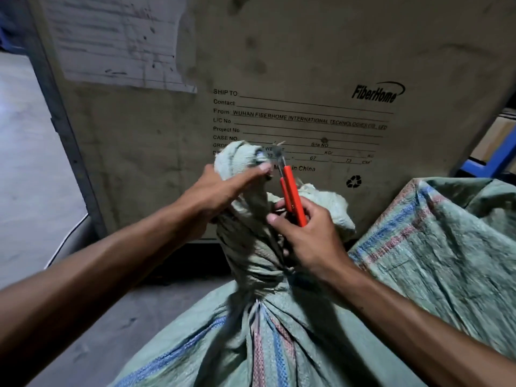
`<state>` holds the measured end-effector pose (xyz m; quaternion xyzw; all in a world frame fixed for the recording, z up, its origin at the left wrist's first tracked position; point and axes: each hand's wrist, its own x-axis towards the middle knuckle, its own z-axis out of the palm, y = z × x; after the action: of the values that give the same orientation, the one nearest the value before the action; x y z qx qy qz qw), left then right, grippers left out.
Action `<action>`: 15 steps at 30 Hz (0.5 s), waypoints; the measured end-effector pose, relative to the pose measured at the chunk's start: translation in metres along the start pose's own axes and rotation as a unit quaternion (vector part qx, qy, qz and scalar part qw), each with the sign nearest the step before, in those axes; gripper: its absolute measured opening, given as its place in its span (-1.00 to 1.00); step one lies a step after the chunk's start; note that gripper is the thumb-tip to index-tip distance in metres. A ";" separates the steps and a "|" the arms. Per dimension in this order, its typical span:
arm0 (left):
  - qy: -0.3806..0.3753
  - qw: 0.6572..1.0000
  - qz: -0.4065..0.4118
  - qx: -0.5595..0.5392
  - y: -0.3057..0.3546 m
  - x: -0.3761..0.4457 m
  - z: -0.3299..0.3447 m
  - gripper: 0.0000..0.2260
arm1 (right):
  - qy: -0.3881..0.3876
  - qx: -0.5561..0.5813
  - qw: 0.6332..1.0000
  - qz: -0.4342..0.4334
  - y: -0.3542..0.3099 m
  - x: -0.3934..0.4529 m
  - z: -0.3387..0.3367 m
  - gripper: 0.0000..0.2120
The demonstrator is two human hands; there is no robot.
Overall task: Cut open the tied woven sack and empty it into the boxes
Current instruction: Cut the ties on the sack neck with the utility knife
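A green woven sack [251, 339] with blue and red stripes stands in front of me, its neck twisted and tied into a tall knot [237, 160]. My left hand [220, 191] grips the top of that knot, thumb pressed near the tie. My right hand [307, 233] holds red-handled cutters [291, 191] upright beside the neck, their metal jaws at the tie just right of the knot's top. The jaws are small and partly blurred.
A large cardboard crate [279, 79] with printed shipping text and a torn paper label stands right behind the sack. A second green woven sack [435, 233] lies at the right. Bare concrete floor [25, 163] stretches on the left; blue shelving shows at the far right.
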<state>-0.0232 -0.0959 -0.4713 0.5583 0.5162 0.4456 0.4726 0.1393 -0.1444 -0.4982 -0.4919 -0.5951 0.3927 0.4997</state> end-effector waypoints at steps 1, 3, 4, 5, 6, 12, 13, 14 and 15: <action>0.035 0.999 -0.009 -0.016 -0.007 0.003 -0.002 -0.27 | -0.020 0.015 1.000 0.013 0.001 -0.004 0.004 -0.85; 0.074 0.993 -0.001 -0.094 -0.022 0.005 -0.008 -0.44 | -0.031 -0.007 0.999 0.006 0.005 -0.009 0.004 -0.83; 0.073 0.988 0.006 -0.138 -0.028 0.005 -0.011 -0.57 | -0.019 -0.037 0.999 -0.010 0.007 -0.008 -0.001 -0.82; 0.066 0.980 0.012 -0.185 -0.033 0.006 -0.014 -0.67 | 0.001 -0.074 0.997 -0.024 0.010 -0.006 -0.008 -0.83; 0.054 0.972 0.024 -0.228 -0.036 0.005 -0.016 -0.71 | 0.014 -0.102 0.994 -0.030 0.012 -0.004 -0.017 -0.85; -0.001 0.942 0.056 -0.330 -0.040 0.005 -0.020 -0.75 | -0.049 -0.119 0.991 0.037 0.033 -0.018 -0.021 -0.91; -0.008 0.942 0.057 -0.330 -0.040 0.006 -0.019 -0.75 | -0.046 -0.132 0.990 0.009 0.029 -0.019 -0.020 -0.91; -0.011 0.943 0.059 -0.328 -0.040 0.006 -0.019 -0.72 | -0.044 -0.146 0.988 -0.023 0.021 -0.019 -0.022 -0.90; -0.013 0.943 0.063 -0.328 -0.040 0.006 -0.018 -0.67 | -0.053 -0.160 0.984 -0.049 0.010 -0.017 -0.025 -0.88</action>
<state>-0.0472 -0.0874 -0.5079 0.4094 0.2993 0.6116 0.6073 0.1657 -0.1598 -0.5070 -0.5141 -0.6995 0.2927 0.4010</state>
